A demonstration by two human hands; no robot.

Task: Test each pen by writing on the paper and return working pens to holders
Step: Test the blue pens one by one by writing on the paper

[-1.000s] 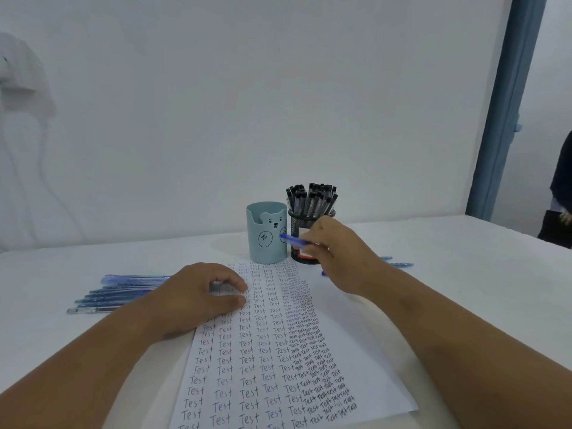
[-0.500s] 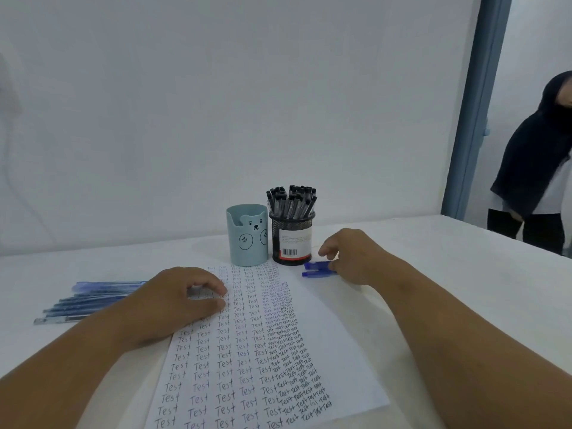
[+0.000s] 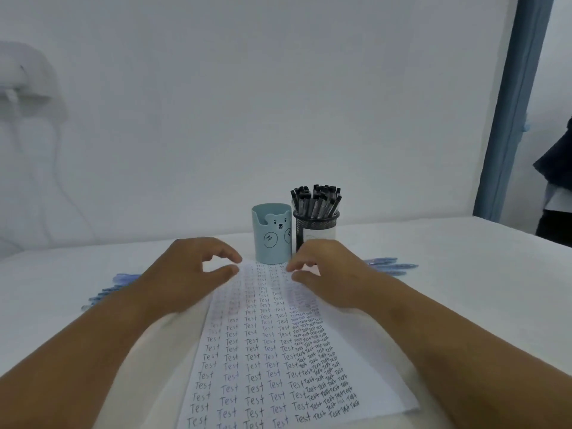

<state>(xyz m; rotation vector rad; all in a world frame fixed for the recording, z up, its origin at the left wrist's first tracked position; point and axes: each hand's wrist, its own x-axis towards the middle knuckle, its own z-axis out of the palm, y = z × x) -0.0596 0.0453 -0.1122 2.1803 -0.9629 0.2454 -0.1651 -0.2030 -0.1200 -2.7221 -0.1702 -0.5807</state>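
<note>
Both your hands rest at the far end of the paper (image 3: 278, 351), left hand (image 3: 182, 274) and right hand (image 3: 328, 274), fingers loosely curled and holding no pen. Pick the next blue pen (image 3: 390, 266) from the tabletop (image 3: 464, 305) on the right, keeping clear of the bear holder (image 3: 272, 233) and the mesh holder (image 3: 315, 227) just behind.

— Where's the paper (image 3: 272, 345)?
— On the table (image 3: 464, 289) before me, my left hand (image 3: 182, 277) at its far left corner, my right hand (image 3: 334, 274) at its far right.
— And the holders?
— Behind the sheet: the bear holder (image 3: 271, 233) left, the mesh holder (image 3: 315, 232) with pens touching it on the right.
— Loose pens?
— Some left of my left hand (image 3: 108, 292), some right of my right (image 3: 390, 266).
</note>
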